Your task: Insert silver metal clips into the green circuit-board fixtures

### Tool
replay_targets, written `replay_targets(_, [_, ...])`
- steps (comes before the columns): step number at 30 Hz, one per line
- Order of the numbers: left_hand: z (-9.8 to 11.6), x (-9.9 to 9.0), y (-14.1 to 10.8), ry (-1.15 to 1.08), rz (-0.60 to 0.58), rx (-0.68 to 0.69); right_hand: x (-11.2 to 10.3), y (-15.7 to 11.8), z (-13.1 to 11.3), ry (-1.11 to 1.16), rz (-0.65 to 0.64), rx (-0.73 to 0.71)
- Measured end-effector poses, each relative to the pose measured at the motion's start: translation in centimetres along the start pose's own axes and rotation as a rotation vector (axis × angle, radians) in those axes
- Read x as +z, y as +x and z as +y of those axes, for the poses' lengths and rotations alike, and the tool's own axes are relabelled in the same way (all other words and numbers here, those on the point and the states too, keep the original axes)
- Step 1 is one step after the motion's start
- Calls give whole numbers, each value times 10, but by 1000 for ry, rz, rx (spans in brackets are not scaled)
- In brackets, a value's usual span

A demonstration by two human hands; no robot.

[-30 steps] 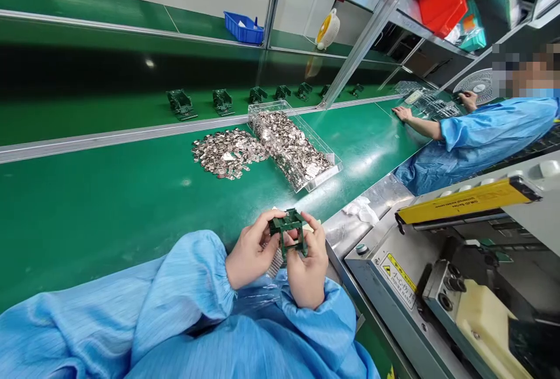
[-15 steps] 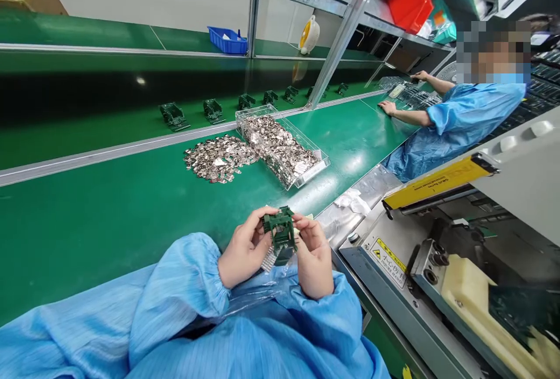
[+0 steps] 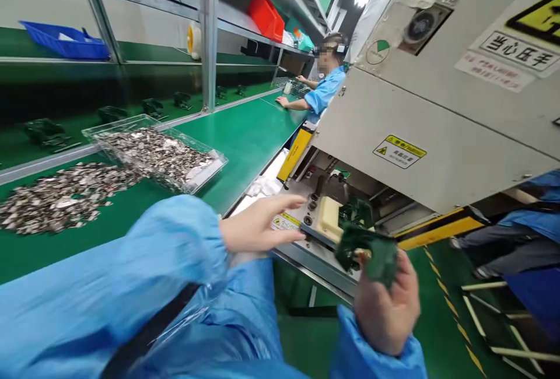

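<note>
My right hand [image 3: 387,303] grips a dark green plastic part [image 3: 371,253], slightly blurred, in front of the press machine. My left hand [image 3: 265,224] is held out with its fingers apart and nothing in it, near the machine's front left edge. Another dark green part [image 3: 356,213] sits inside the machine beside a cream-coloured block [image 3: 329,218]. On the green bench at the left lies a pile of small metal pieces [image 3: 65,198]. A clear tray [image 3: 214,170] next to it holds more of these pieces.
The machine's grey housing [image 3: 420,128] fills the upper right. Yellow bars [image 3: 295,154] flank its opening. Several green parts stand along the back of the bench [image 3: 236,128]. A person in blue [image 3: 326,88] works at its far end. Another person's clothed legs [image 3: 507,245] show at the right.
The view has swung right toward the machine. My left hand has let go of the green part and opened. My right hand has carried the part over to the machine.
</note>
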State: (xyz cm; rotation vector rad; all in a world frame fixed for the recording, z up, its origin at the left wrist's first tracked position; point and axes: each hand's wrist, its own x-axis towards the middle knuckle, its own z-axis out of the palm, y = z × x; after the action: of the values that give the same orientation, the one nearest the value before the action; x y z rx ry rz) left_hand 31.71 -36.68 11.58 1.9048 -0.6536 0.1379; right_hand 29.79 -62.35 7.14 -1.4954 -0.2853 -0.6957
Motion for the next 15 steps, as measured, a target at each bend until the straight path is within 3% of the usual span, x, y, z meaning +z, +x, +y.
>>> replay_targets(1, [-1,15,26,65,-6,73,-20,7,3,-48,185,5])
replay_targets(3, [-3,46,73,137,-21,120,-53,19,9,-135,377,75])
replay_targets(6, [-7,84,123,139,-89,15,-80,36,19,-192,334,203])
replay_targets(8, [-9,93,136,58,-94,-43,-83,47,24,-211,250,211])
replay_targets(11, [-10,78,125,-134,35,-64,-70,68,29,-307,93,145])
replay_targets(13, [-11,52,100,-232,86,-75,-58,84,32,-424,-57,111])
replay_targets(15, [-14,20,66,-244,40,-119,-47,98,34,-518,-241,112])
